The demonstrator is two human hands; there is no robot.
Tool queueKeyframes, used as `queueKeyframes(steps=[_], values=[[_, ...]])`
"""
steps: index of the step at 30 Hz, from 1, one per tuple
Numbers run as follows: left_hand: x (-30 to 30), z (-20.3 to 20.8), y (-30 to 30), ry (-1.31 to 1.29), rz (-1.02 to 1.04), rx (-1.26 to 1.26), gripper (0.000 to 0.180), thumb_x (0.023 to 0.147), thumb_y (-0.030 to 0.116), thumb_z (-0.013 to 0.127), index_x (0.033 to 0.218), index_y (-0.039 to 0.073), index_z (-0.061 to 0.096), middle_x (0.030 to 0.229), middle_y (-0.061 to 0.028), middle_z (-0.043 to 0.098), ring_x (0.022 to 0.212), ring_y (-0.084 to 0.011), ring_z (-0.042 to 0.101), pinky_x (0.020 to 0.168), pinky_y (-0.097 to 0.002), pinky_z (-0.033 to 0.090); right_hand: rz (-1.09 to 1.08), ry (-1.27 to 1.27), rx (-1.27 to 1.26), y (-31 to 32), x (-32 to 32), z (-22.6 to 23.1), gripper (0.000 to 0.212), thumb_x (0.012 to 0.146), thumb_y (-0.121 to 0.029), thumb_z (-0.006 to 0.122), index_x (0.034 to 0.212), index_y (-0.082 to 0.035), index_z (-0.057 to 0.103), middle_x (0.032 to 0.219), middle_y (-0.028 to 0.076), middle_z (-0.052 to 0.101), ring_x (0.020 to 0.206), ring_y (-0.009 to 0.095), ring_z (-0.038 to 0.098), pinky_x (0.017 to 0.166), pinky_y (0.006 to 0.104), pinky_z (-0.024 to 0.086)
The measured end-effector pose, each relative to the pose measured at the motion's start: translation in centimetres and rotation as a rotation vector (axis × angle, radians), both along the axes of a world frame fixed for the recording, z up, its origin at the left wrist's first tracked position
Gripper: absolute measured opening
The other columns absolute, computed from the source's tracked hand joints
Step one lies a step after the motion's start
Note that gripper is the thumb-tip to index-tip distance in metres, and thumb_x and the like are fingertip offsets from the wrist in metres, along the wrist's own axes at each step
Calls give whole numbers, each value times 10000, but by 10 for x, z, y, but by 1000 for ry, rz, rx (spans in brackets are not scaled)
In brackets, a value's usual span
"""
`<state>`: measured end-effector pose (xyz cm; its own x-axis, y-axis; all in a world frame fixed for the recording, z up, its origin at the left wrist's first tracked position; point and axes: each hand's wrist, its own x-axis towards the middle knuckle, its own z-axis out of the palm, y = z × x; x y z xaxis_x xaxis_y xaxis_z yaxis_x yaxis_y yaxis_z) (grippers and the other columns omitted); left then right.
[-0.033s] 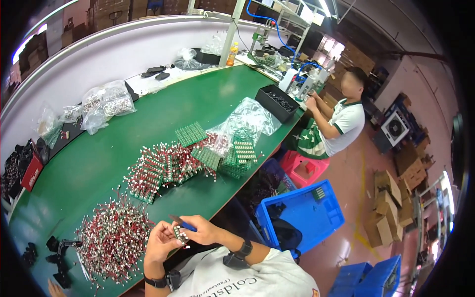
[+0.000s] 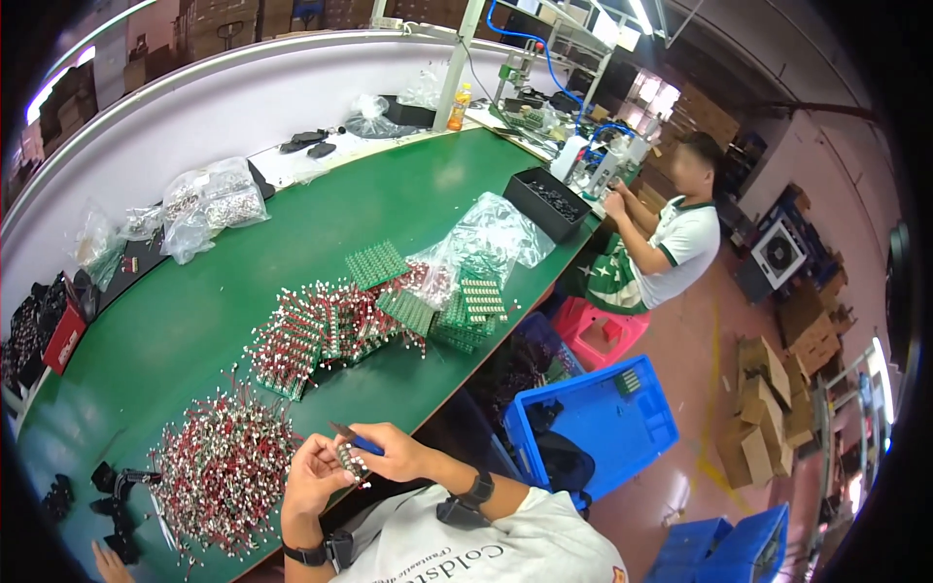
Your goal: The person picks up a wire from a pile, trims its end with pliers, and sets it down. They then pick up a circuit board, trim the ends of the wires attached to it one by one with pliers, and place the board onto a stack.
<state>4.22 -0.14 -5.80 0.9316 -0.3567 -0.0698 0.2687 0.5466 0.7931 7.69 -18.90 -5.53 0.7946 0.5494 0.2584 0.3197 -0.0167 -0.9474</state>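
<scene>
Green fills most of my frame: a long workbench (image 2: 321, 223) running from lower left to upper right. Low in the centre, my left hand (image 2: 313, 478) is curled around a small component strip (image 2: 352, 461), pinching it at the bench edge. My right hand (image 2: 394, 453) grips a blue-handled tool (image 2: 354, 441), its tip touching that strip. Just left of my hands lies a heap of red-and-white wired parts (image 2: 222, 471). At upper right, a seated co-worker (image 2: 671, 233) works beside a black tray (image 2: 546, 202).
</scene>
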Motion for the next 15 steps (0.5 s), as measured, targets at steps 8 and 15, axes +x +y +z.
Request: queueKeyframes(steps=[8, 15], values=[[1, -7, 3, -92, 274, 63, 442, 696, -123, 738, 1056, 17, 522, 950, -106, 627, 868, -187, 649, 799, -333, 566, -69, 204, 114, 0, 11, 6, 298, 898, -107, 635, 1180, -40, 568, 806, -16, 534, 712, 50, 479, 639, 241, 423], [17, 18, -19, -161, 408, 216, 388, 721, -59, 759, 957, 65, 476, 964, -106, 623, 858, -173, 632, 750, -280, 558, -60, 244, 252, -9, 11, -1, 272, 895, -51, 640, 1154, -19, 565, 890, 2, 529, 802, 77, 502, 745, 248, 438]])
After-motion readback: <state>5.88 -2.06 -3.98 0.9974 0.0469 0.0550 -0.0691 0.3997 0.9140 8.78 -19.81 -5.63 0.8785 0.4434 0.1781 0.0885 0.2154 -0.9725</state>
